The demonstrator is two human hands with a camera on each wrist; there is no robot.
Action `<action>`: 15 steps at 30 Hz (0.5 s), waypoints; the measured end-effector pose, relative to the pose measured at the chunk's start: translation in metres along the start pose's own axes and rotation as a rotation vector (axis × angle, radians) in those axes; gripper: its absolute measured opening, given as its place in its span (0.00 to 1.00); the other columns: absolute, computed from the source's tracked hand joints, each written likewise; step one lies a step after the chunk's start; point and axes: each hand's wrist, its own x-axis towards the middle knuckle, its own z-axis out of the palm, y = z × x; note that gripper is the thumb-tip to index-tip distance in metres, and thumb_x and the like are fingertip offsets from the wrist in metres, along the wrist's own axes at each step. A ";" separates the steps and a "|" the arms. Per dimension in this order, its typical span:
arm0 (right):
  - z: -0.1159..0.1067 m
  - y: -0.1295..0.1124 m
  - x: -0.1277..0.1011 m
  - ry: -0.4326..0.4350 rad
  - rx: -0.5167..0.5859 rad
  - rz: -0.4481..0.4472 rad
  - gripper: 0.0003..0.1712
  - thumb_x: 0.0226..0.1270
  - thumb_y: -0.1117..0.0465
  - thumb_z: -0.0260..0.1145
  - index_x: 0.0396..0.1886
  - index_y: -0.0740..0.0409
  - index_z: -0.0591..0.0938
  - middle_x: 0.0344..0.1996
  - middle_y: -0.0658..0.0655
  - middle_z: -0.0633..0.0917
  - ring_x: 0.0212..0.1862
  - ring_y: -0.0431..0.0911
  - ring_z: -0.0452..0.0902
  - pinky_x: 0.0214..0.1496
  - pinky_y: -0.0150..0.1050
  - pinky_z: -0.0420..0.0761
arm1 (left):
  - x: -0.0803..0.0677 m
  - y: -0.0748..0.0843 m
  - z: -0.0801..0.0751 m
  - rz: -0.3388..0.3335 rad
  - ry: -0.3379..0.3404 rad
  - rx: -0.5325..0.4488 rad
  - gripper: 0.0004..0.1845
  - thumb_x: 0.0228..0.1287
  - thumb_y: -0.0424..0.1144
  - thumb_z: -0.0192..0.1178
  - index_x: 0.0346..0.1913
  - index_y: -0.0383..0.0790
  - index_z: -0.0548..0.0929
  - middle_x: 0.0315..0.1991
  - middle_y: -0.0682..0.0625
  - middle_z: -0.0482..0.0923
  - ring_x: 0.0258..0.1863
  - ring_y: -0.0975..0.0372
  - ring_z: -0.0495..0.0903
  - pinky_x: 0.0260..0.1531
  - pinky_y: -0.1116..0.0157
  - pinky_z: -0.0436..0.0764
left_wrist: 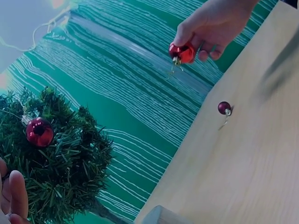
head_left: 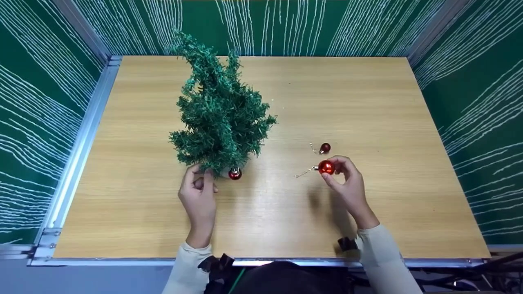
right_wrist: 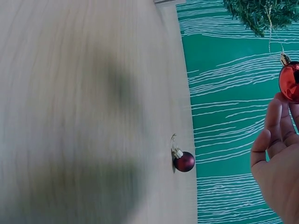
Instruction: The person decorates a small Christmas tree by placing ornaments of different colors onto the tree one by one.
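Observation:
A small green artificial tree (head_left: 220, 114) stands on the wooden table (head_left: 367, 102), with one red bauble (head_left: 235, 174) hanging from its lowest near branch (left_wrist: 39, 132). My left hand (head_left: 199, 192) holds the tree's base, fingers curled at the lower branches. Above the table my right hand (head_left: 347, 179) pinches a shiny red bauble (head_left: 326, 166) (left_wrist: 182, 52) (right_wrist: 290, 81) by its ball; its thin gold loop trails left. A darker red bauble (head_left: 325, 148) (left_wrist: 224, 108) (right_wrist: 184, 161) lies on the table just beyond that hand.
Green panels with white streaks (head_left: 470, 90) wall the table on three sides. A metal rail (head_left: 77, 147) runs along the left edge, another along the near edge.

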 end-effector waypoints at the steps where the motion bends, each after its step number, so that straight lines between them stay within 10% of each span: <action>1: 0.000 -0.003 0.000 -0.002 0.001 -0.006 0.21 0.53 0.80 0.69 0.48 0.77 0.75 0.38 0.47 0.80 0.39 0.38 0.74 0.45 0.34 0.72 | 0.001 0.000 0.000 0.002 0.000 -0.004 0.07 0.67 0.29 0.59 0.44 0.31 0.81 0.22 0.43 0.77 0.14 0.57 0.76 0.15 0.68 0.77; 15: 0.004 -0.038 -0.005 -0.008 0.028 -0.104 0.20 0.52 0.82 0.68 0.45 0.80 0.73 0.37 0.45 0.79 0.39 0.38 0.74 0.45 0.29 0.73 | 0.011 0.002 -0.009 0.014 0.050 -0.030 0.07 0.67 0.27 0.58 0.44 0.29 0.81 0.27 0.45 0.77 0.14 0.63 0.75 0.15 0.69 0.76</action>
